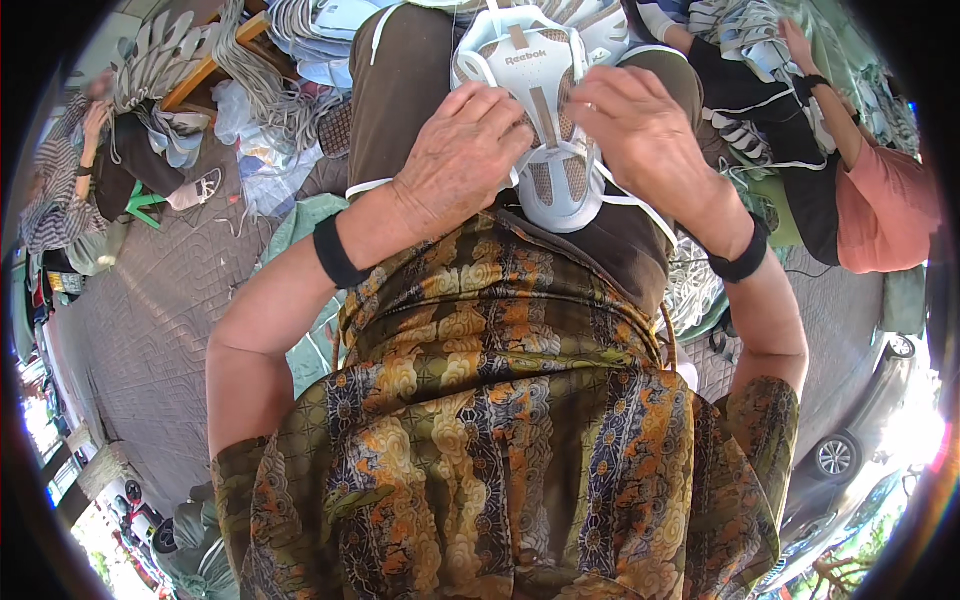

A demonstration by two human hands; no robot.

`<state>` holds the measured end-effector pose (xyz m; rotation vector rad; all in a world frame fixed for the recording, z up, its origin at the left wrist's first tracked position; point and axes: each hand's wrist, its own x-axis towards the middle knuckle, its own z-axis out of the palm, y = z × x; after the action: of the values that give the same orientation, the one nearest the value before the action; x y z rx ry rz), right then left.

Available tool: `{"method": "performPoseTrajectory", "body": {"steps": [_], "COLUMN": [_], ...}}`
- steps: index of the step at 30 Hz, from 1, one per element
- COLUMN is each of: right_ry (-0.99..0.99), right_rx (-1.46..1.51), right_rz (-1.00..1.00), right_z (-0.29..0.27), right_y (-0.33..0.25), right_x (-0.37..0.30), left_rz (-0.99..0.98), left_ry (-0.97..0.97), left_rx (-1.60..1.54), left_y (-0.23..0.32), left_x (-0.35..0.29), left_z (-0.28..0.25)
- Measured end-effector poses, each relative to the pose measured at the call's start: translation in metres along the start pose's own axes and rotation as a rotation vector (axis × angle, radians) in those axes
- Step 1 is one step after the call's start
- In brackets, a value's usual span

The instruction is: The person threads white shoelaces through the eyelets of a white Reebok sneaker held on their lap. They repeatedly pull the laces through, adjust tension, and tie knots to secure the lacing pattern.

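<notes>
The right hand [645, 135] is slightly blurred; it and the left hand [460, 150] partly cover a white shoe upper [522, 82], perhaps hiding a lace. Rim crops a grey car [868, 412].

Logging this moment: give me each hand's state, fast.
Left hand: fingers curled at the shoe upper; grip hidden.
Right hand: fingers bent by the shoe upper, blurred; hold can't be told.

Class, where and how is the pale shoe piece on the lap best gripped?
Probably by the shoe piece's rounded end, pinched from the body side: that end points toward the body and lies uncovered, while the left hand and right hand crowd its sides.
</notes>
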<state>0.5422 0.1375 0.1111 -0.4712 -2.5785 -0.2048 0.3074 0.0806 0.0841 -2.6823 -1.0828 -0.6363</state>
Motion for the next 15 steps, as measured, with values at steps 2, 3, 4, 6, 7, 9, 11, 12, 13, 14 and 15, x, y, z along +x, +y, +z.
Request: {"method": "performPoseTrajectory", "body": {"steps": [2, 3, 4, 6, 7, 9, 11, 12, 13, 14, 15], "right_ry": [-0.059, -0.090, -0.141, -0.241, -0.261, -0.300, -0.204, -0.156, -0.198, -0.239, -0.282], "right_rx": [-0.089, -0.130, -0.122, -0.107, -0.090, -0.056, 0.078, 0.146, 0.155, 0.164, 0.172], "right_rz": [-0.086, -0.133, -0.157, -0.202, -0.227, -0.276, -0.307, -0.325, -0.310, -0.295, -0.282], "right_z": [0.000, -0.001, -0.004, -0.011, -0.009, 0.001, 0.010, 0.010, 0.008, 0.003, 0.000], "right_y": [0.005, 0.006, 0.007, 0.009, 0.011, 0.019, 0.031, 0.033, 0.033, 0.033, 0.033], "right_x": [0.006, 0.009, 0.013, 0.019, 0.019, 0.015, 0.007, 0.007, 0.006, 0.006, 0.008], "left_rz": [0.031, 0.041, 0.052, 0.077, 0.085, 0.105, 0.067, 0.046, 0.043, 0.039, 0.035], "left_ry": [0.023, 0.035, 0.014, -0.029, -0.032, -0.037, -0.092, -0.119, -0.134, -0.150, -0.163], "left_rx": [-0.010, -0.015, -0.012, -0.006, -0.024, -0.057, -0.107, -0.132, -0.145, -0.158, -0.170], "left_y": [-0.003, -0.003, -0.005, -0.008, -0.010, -0.012, -0.009, -0.007, -0.007, -0.007, -0.007], "left_x": [0.006, 0.007, 0.008, 0.012, 0.013, 0.015, 0.016, 0.016, 0.016, 0.016, 0.015], "left_z": [0.003, 0.005, 0.006, 0.009, 0.013, 0.018, 0.016, 0.013, 0.011, 0.008, 0.006]}}
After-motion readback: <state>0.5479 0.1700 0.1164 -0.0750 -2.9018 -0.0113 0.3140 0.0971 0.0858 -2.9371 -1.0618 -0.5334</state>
